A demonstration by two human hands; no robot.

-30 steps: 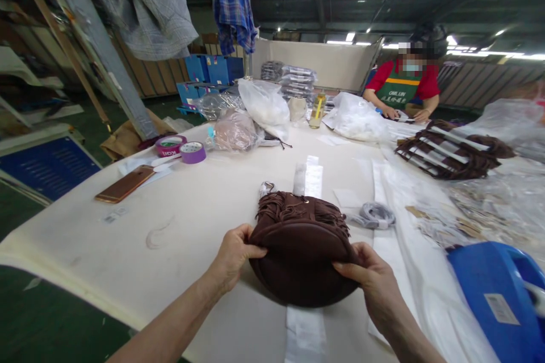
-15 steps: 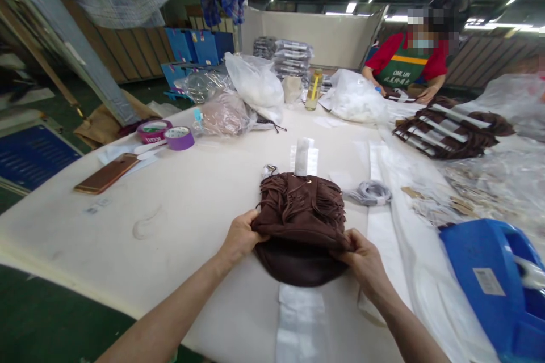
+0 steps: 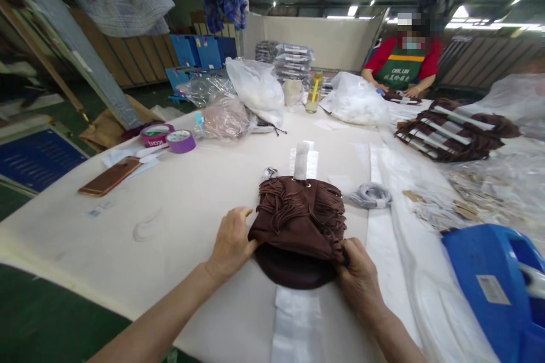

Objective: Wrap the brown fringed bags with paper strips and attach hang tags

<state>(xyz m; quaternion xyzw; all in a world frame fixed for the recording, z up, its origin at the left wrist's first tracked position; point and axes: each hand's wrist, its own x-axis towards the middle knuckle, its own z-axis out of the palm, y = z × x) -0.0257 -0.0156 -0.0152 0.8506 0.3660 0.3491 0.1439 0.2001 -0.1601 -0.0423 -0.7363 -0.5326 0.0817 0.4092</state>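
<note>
A dark brown fringed bag [image 3: 298,215] lies on the table in front of me, its rounded smooth base towards me. My left hand [image 3: 232,241] is at its left lower corner, thumb against the edge and fingers bent; the grip is partly hidden. My right hand [image 3: 360,272] pinches the right lower edge. A translucent white strip [image 3: 298,317] runs out from beneath the base. Another pale strip [image 3: 300,161] stands up at the top of the bag, beside a metal eyelet. A small wrapped metal piece [image 3: 270,172] lies at its upper left.
A coiled grey cord [image 3: 370,195] lies right of the bag. A blue plastic holder [image 3: 489,289] stands at right. Tape rolls [image 3: 181,140] and a phone [image 3: 109,176] are at left. Strapped brown bags [image 3: 451,130] lie towards a co-worker [image 3: 402,65]. Plastic bags [image 3: 255,88] fill the far side.
My left hand has shifted slightly left and its fingers have come away from the bag's upper side. My right hand has moved a little down. The bag's lower fold has settled flatter.
</note>
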